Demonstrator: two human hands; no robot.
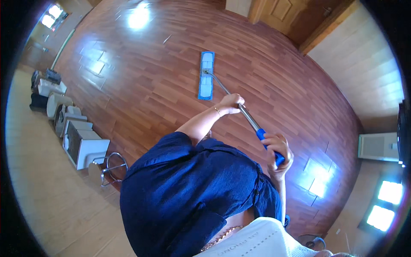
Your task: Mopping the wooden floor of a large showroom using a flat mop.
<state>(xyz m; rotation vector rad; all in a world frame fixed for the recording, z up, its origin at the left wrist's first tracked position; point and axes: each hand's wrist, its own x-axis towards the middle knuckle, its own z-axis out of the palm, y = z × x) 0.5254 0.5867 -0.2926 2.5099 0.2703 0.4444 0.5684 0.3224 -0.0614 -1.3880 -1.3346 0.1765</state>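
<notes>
A flat mop with a long blue head point(206, 88) lies on the wood-patterned floor ahead of me. Its metal pole point(249, 116) slants from the head back toward my right side and ends in a blue grip point(271, 149). Partway down the pole, my left hand point(232, 103) is closed round the metal. My right hand point(280, 155) is wrapped round the blue grip at the upper end, with its fingers curled over it. A bracelet sits on my left wrist.
Along the left wall stand a round stool point(102, 169), a white cabinet-like box point(87, 143), bins and other items. A wooden door point(295, 17) is at the far right. A pale low cabinet point(379, 146) stands by the right wall. Window light glares on the floor point(239, 51).
</notes>
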